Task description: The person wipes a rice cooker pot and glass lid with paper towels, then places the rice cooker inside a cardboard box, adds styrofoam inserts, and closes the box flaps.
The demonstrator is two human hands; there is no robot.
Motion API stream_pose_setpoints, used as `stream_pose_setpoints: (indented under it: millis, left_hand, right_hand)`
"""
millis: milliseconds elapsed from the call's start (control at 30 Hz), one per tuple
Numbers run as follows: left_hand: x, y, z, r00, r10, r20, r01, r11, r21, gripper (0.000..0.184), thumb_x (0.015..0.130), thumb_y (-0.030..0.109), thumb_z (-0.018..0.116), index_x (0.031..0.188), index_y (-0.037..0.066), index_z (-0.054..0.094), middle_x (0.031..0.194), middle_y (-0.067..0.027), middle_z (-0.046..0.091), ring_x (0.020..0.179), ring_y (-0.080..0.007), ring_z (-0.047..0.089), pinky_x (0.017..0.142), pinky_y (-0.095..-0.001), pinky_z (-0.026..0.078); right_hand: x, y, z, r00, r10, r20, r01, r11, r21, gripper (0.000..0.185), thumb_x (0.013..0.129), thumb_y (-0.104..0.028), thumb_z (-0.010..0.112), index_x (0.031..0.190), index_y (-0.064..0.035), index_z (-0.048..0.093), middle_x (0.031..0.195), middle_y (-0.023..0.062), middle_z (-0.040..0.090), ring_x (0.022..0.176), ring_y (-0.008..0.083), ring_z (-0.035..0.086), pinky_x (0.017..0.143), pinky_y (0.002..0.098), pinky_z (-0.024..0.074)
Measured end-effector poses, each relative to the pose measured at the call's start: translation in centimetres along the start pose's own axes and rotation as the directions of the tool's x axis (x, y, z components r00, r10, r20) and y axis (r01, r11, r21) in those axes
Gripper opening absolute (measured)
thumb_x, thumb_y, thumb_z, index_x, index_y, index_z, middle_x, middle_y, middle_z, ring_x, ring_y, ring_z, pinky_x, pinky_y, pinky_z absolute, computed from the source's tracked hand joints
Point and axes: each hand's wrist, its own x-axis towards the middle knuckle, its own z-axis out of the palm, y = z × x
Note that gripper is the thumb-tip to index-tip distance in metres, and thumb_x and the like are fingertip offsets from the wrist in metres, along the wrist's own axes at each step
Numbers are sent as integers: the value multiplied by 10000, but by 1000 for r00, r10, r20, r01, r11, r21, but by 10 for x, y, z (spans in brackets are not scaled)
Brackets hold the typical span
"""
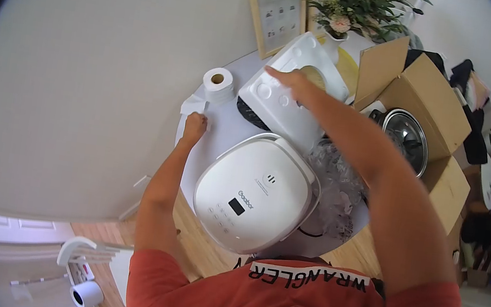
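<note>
My left hand (195,127) is closed at the table's left edge, just below a toilet paper roll (219,86). Its fingers appear to pinch the loose toilet paper (194,106) trailing from the roll. Farther right, my right hand (292,86) reaches over a tilted white foam packing block (292,113), with one digit stretched out; its other fingers are partly hidden. Whether it touches the foam is unclear. Between my arms stands a white rice cooker (255,192), lid down, its display dark. Something black (252,114) shows under the foam's left side.
An opened cardboard box (432,95) on the right holds a pot with a glass lid (407,138). Crumpled clear plastic (335,185) lies beside the cooker. At the back are a picture frame (277,16) and a vase of flowers (339,25). A white chair (88,247) stands lower left.
</note>
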Motion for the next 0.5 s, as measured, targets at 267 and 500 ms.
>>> stream_pose_setpoints:
  millis: [267,500]
  left_hand:
    - [-19,-1,-13,995,69,66,-63,994,-89,161,688,72,594,812,2,667,1049,-215,573,771,-338,615,731,-364,494]
    - [-30,11,-34,999,45,15,-44,998,-50,159,751,135,647,801,-17,653,866,-190,636,583,-235,617,553,-304,483]
  right_hand:
    - [4,-17,32,997,2,-80,26,937,349,1192,543,-427,806,1329,89,73,1317,230,319,1197,301,371,947,374,366]
    - [-50,-122,1,655,-586,-478,755,546,364,1074,547,-434,805,1271,86,206,1247,230,374,1170,274,382,978,350,324]
